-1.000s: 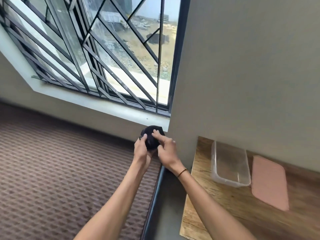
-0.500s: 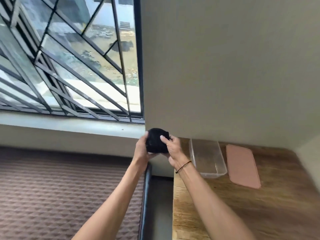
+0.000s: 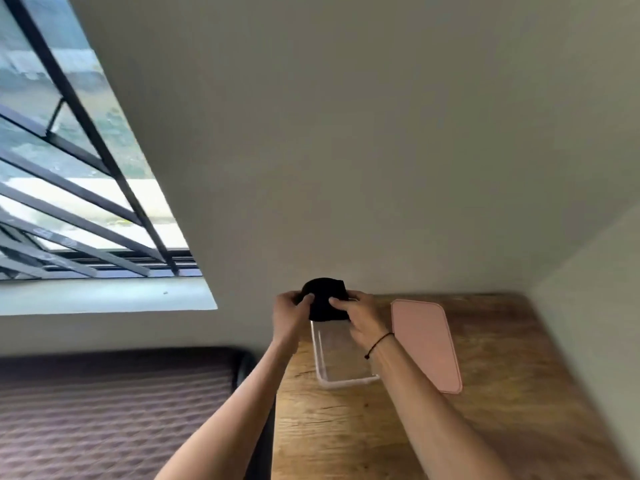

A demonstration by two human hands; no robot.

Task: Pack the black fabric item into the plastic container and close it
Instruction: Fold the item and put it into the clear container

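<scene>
**Bundle held over the open container**

Fingers (image 3: 335,301) of both hands pinch the black fabric bundle (image 3: 325,299), the left hand (image 3: 289,313) on its left side and the right hand (image 3: 360,318) on its right, above the far end of the clear plastic container (image 3: 341,362). To seat it well, lower the bundle compact and centred, keeping its edges inside the rim. The container appears empty; its pink lid (image 3: 427,344) lies just beside it on the wooden table (image 3: 502,393).
</scene>
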